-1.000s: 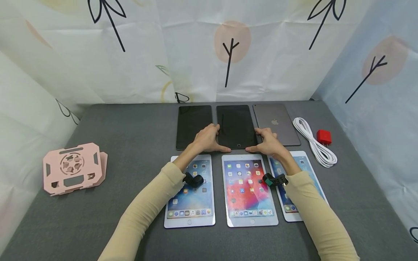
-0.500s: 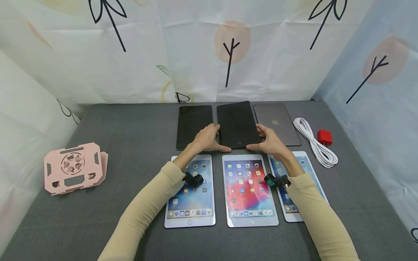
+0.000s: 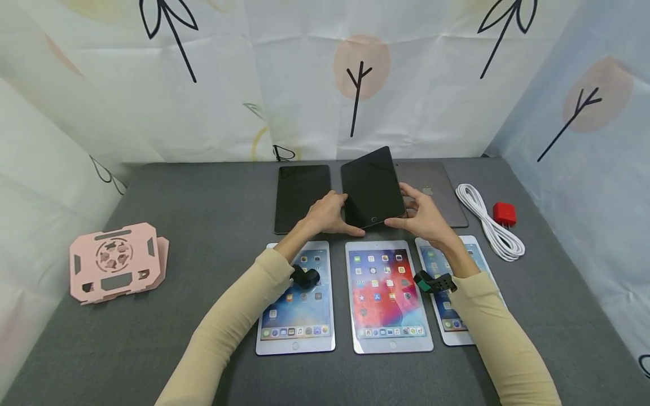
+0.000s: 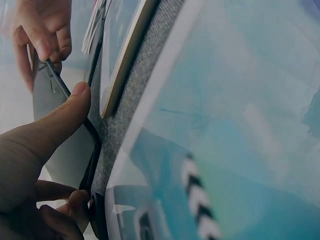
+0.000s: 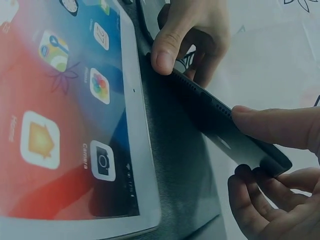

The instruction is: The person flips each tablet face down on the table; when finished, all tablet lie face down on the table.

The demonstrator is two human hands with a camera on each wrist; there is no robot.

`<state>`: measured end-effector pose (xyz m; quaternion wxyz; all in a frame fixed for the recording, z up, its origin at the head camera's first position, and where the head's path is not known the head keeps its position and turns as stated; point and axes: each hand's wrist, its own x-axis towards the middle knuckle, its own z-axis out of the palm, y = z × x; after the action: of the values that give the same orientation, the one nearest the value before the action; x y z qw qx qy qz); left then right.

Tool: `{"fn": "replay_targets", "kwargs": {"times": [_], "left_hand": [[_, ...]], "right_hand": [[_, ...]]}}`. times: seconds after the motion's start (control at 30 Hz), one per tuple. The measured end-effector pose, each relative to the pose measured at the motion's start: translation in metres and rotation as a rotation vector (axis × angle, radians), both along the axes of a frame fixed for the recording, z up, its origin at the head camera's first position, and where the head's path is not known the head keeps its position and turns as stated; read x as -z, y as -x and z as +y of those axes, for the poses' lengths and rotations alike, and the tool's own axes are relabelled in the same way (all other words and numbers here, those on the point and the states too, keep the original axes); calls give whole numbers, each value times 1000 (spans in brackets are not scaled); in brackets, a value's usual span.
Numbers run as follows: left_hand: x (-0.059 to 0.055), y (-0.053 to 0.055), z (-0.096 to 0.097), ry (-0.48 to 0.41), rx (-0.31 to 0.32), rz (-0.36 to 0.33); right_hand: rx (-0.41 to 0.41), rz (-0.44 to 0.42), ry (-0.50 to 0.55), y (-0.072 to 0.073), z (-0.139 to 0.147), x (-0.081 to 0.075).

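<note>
A black tablet (image 3: 372, 186) is tilted up at the middle of the back row, its right side raised and its far right corner overlapping the wall cloth in the head view. My right hand (image 3: 422, 217) grips its near right corner. The right wrist view shows that thumb on the port edge of the tablet (image 5: 240, 142), with fingers curled underneath. My left hand (image 3: 327, 215) holds the near left corner, thumb along the front edge and fingers at the left side. A second black tablet (image 3: 299, 189) lies left of it; a grey tablet (image 3: 439, 197), back up, lies to the right.
Three white tablets with lit screens lie in front: the left one (image 3: 297, 316), the middle one (image 3: 390, 293) and the right one (image 3: 452, 316), partly under my arms. A pink slotted stand (image 3: 114, 262) sits far left. A coiled white cable (image 3: 490, 223) and red charger plug (image 3: 504, 213) lie right.
The middle black tablet has gone from lying flat to tilted, its right side lifted by my right hand. The left hand has shifted slightly right with it.
</note>
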<state>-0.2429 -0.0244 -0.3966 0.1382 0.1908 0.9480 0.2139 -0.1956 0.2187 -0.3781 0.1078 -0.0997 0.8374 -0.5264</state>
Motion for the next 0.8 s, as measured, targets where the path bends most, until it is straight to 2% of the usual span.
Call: {"fn": "replay_targets", "kwargs": {"times": [0.2, 0.47, 0.8], "left_hand": [[1, 0, 6, -42, 31, 7], [2, 0, 21, -106, 72, 0], [6, -2, 40, -157, 115, 27]], "right_hand": [[-3, 25, 18, -4, 1, -7], [8, 81, -9, -10, 7, -19], [2, 148, 12, -11, 14, -27]]}}
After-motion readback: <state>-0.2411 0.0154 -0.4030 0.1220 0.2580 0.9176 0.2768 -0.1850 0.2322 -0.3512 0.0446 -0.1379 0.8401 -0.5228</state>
